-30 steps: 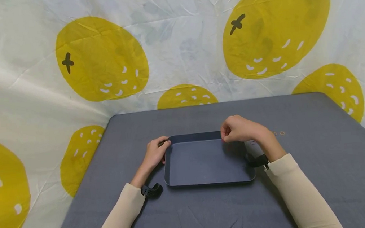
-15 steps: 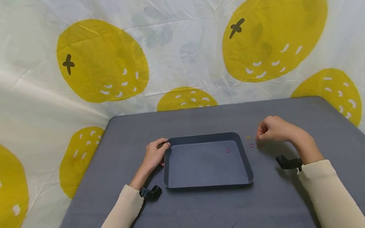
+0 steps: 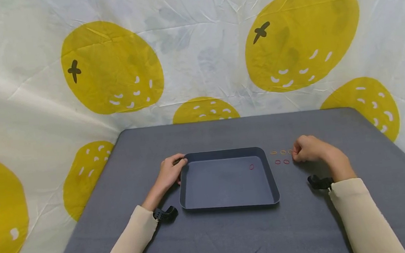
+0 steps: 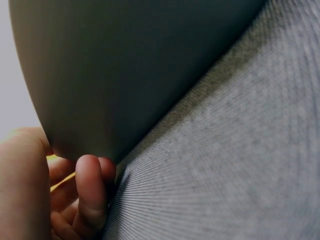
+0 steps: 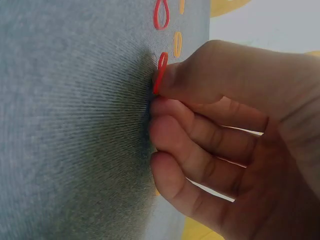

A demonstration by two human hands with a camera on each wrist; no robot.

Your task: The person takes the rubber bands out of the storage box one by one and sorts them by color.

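My left hand (image 3: 171, 170) grips the far left corner of a dark grey rectangular tray (image 3: 230, 204); in the left wrist view its fingertips (image 4: 91, 182) curl against the tray's wall (image 4: 125, 65). One red rubber band (image 3: 251, 167) lies inside the tray. Right of the tray, my right hand (image 3: 310, 149) is down at the table, thumb and fingers bent together. At its thumb tip, in the right wrist view, it pinches a red rubber band (image 5: 160, 72); the index fingertip is hidden. Beside this hand lie two red rubber bands (image 3: 286, 161) and several yellow rubber bands (image 3: 283, 152).
A grey cloth covers the table (image 3: 212, 238). Behind and left of it hangs a white curtain (image 3: 203, 54) printed with large yellow fruit. Black wrist cameras (image 3: 319, 181) are strapped under both wrists.
My right hand has moved from above the tray's right side out to the rubber bands, leaving a red band in the tray. Most recently it shifted slightly right. My left hand stays on the corner.
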